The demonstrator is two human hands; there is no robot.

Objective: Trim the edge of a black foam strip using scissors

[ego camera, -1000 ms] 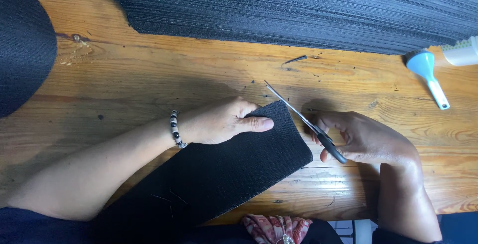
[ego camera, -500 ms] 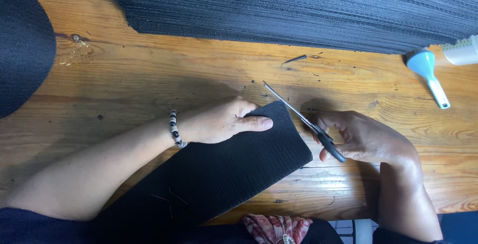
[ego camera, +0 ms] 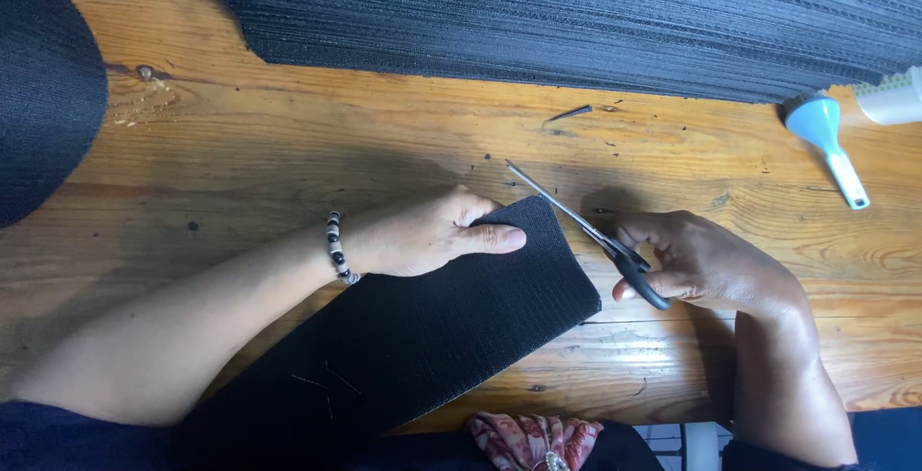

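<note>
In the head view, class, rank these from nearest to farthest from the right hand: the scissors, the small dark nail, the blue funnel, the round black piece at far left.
1. Scissors: held in the right hand.
2. Nail: above, mid-table.
3. Funnel: upper right.
4. Round piece: far left.
Nail and funnel are close to call.

One view only, worn on the head, looking almost straight down on the wooden bench (ego camera: 288, 144) from close above. Both forearms enter from six o'clock, the left hand (ego camera: 423, 236) near centre, the right hand (ego camera: 711, 265) toward four o'clock. The far bench edge, at twelve, is hidden under dark ribbed fabric (ego camera: 576, 20). The person's lap fills the bottom edge.
</note>
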